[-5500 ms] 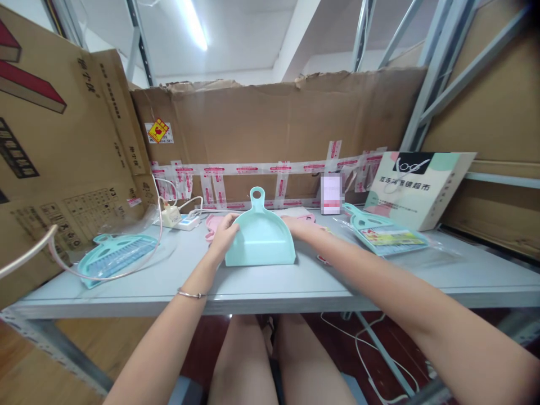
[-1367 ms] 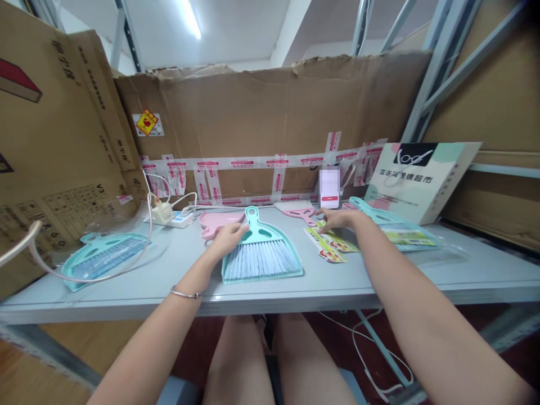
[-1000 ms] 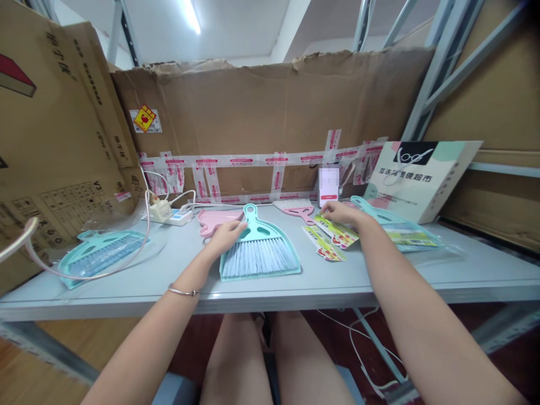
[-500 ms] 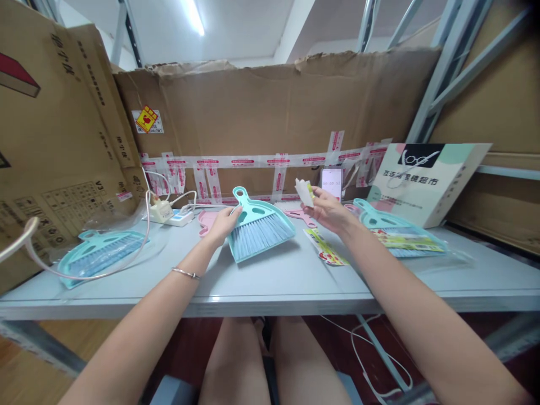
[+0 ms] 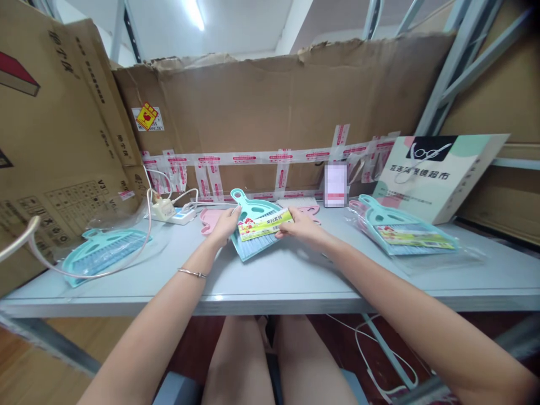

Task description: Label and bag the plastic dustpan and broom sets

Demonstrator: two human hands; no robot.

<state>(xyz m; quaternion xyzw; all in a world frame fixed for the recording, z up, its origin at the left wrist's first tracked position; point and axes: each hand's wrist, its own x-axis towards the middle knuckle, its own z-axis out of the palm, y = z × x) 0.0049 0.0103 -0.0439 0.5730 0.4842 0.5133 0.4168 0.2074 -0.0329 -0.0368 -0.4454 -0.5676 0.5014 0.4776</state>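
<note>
My left hand (image 5: 226, 224) grips the left edge of a light teal dustpan (image 5: 244, 250), which is tilted up above the table with a blue-bristled brush (image 5: 258, 243) nested in it. A yellow-green printed label card (image 5: 265, 224) lies across the bristles, its right end pinched between the thumb and fingers of my right hand (image 5: 297, 223). Behind the dustpan, partly hidden by it and my hands, are a pink dustpan (image 5: 208, 220) and a pink brush (image 5: 310, 209) with pale bristles.
A bagged teal dustpan set (image 5: 103, 253) lies at left, beside a power strip (image 5: 181, 216) and a looping white cable. At right are a labelled, bagged dustpan set (image 5: 407, 225), a phone (image 5: 336, 185) and a white printed box (image 5: 430, 174). Cardboard (image 5: 253, 107) walls the back.
My right hand has come left and laid a printed card over the brush. The card that lay on the table no longer shows there. My left hand keeps its hold on the dustpan.
</note>
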